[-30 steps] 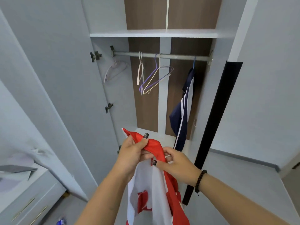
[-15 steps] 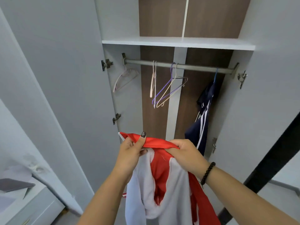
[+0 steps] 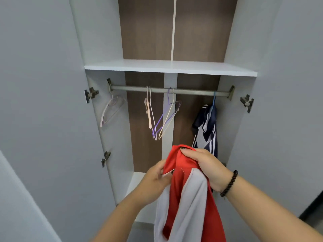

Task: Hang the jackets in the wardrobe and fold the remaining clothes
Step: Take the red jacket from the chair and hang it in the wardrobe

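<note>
Got the slick red-and-white jacket (image 3: pixel 187 198) bunched up between both hands: right hand (image 3: pixel 204 166) grips its top, left hand (image 3: pixel 155 180) pinches the edge, below the metal rail (image 3: pixel 171 90).

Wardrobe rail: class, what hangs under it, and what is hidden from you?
Under the rail hang a pink hanger, a cluster of bare hangers and a navy striped jacket. The jacket's lower part is hidden behind the right hand and the red-and-white jacket.
</note>
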